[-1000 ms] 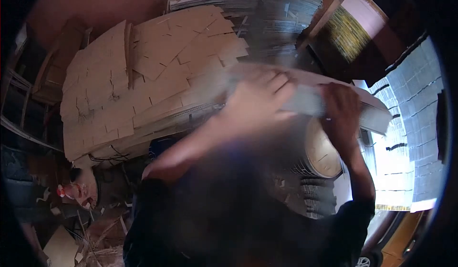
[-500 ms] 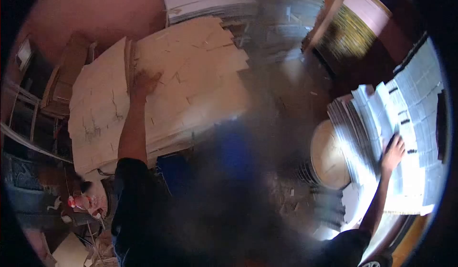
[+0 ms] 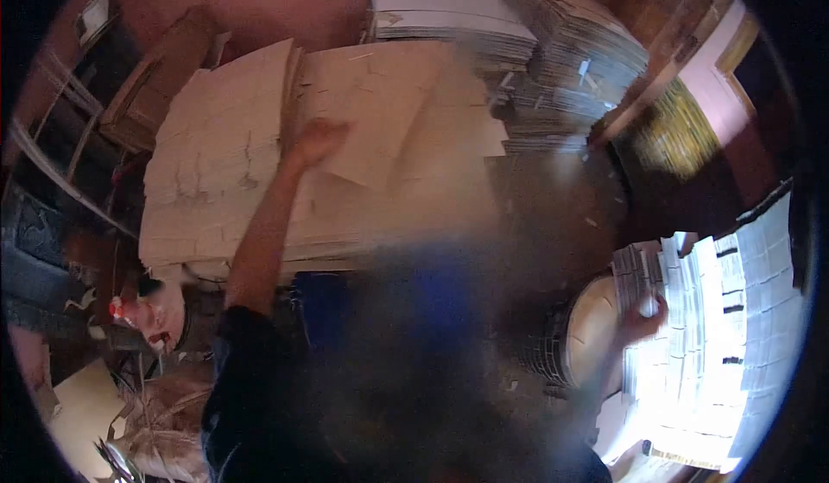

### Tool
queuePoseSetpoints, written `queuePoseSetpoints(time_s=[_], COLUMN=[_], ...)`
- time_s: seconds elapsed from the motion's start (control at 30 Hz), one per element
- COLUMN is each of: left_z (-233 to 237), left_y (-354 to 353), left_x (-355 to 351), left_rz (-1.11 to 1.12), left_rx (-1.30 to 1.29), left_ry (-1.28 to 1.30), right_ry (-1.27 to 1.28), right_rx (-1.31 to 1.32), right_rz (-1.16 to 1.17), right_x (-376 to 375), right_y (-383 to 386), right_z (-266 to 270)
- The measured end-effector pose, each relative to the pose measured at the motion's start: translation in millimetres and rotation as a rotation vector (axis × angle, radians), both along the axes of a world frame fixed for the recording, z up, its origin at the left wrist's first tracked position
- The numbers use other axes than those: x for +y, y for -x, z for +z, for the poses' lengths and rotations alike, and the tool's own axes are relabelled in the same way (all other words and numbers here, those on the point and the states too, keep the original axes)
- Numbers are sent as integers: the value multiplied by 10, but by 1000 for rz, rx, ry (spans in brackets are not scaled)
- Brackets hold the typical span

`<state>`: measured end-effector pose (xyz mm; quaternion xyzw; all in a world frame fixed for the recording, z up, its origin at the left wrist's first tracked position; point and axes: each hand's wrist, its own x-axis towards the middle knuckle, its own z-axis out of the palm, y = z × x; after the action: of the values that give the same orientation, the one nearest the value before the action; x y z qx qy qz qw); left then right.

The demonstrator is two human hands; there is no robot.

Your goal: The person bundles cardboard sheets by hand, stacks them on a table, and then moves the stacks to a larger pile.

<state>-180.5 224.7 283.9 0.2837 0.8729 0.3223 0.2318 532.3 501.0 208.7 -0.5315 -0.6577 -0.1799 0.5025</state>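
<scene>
Storeroom | left hand (image 3: 318, 140) grips cardboard sheet (image 3: 393, 129), upper centre | right hand (image 3: 643, 315) on white stack (image 3: 721, 310), grip unclear | brown pile (image 3: 216, 181) mostly untouched

The stacked cardboard sheets (image 3: 224, 172) are pale tan, crossed by darker slit lines in a brick-like pattern. The loose sheet (image 3: 389, 129) at the left hand (image 3: 318, 140) is the same tan, plain. The wall (image 3: 259, 0) behind is dusty pinkish red. The piles (image 3: 518, 43) at the top show grey-white edges in fine stripes. By the right hand (image 3: 643, 319) the fanned sheets (image 3: 734, 293) are bright white with short black bars, and the round disc (image 3: 591, 332) is light tan. The sleeve (image 3: 250, 379) is dark navy, with a blurred blue patch (image 3: 414, 302) beside it. A hatched panel (image 3: 669, 129) is yellow-green.
</scene>
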Motion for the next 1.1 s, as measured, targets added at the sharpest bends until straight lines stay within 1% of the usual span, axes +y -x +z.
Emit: queuePoseSetpoints(time_s=[0.07, 0.1, 0.13, 0.17, 0.2, 0.23, 0.27, 0.3, 0.33, 0.37, 0.4, 0.43, 0.47, 0.5, 0.53, 0.57, 0.6, 0.63, 0.67, 0.7, 0.73, 0.77, 0.83, 0.87, 0.9, 0.93, 0.97, 1.0, 1.03, 1.07, 1.1], left_z=[-90, -400, -673, -654, -629, -663, -739, -758, -646, -449, -271, -176, -129, -117, -114, -164, -214, -324, -424, -522, -552, -582, -654, -661, -650, -663, -724, -784, -821, -862, -920], left_y=[-385, -314, -257, -415, -579, -623, -623, -583, -538, -504, -496, -568, -687, -743, -720, -659, -620, -574, -551, -534, -534, -531, -574, -598, -594, -599, -634, -676, -694, -727, -768], left_x=[-44, 52, 140, 208, 282, 388, 505, 565, 543, 483, 419, 379, 361, 341, 284, 213, 149, 121, 96, 92, 86, 71, 14, -13, -41, -97, -181, -265, -330, -392, -456], left_rz=[25, -18, -63, 83, 229, 237, 325, 410, 414, 92, -226, -217, -185, -143, -137, -26, 80, 71, 96, 125, 124, 96, 74, 40, 8, 22, -39, -98, -76, -118, -170], left_rx=[-58, -75, -92, -184, -277, -272, -416, -562, -564, -536, -491, -493, -31, 427, 416, 504, 594, 587, 665, 743, 740, 764, 779, 781, 789, 797, 827, 856, 867, 885, 896], left_ry=[-224, -280, -335, -417, -503, -503, -511, -524, -536, -272, -5, -17, 83, 186, 185, 166, 146, 148, 133, 116, 110, 94, 81, 44, 7, 5, -77, -157, -159, -234, -306], right_ry=[534, 374, 771, 853, 718, 759, 667, 878, 1076, 1064, 969, 873, 862, 814, 776, 786, 946, 1097, 1102, 1129, 1149, 1145, 1424, 1425, 1377, 1317, 1305, 1226, 1143, 1133, 1247], right_rx=[165, 166, 94, 320, 161, 108, -81, -234, -390, -400, -459, -514, -525, -507, -489, -499, -387, -263, -264, -148, -31, -37, 204, 198, 50, -94, -102, -117, -130, -138, 102], right_rz=[478, 606, 619, 926, 896, 1025, 980, 846, 695, 699, 604, 510, 518, 580, 637, 632, 722, 808, 798, 856, 917, 916, 1135, 1138, 1018, 903, 921, 981, 1042, 1059, 1149], right_x=[-600, -430, -637, -704, -628, -611, -462, -283, -163, -160, -172, -231, -234, -243, -251, -272, -257, -177, -157, -148, -159, -169, -234, -132, 68, 190, 154, 58, 1, 32, 46], right_y=[1455, 2019, 2652, 3137, 3590, 4001, 4401, 4841, 5166, 5322, 5463, 5550, 5606, 5629, 5617, 5593, 5589, 5612, 5620, 5641, 5673, 5730, 5847, 5932, 6049, 6129, 6028, 5794, 5699, 5767, 5802], right_z=[344, 87, 528, 631, 624, 782, 737, 680, 612, 551, 494, 516, 486, 436, 367, 373, 416, 396, 368, 332, 369, 418, 488, 430, 304, 293, 497, 783, 995, 1039, 1025])
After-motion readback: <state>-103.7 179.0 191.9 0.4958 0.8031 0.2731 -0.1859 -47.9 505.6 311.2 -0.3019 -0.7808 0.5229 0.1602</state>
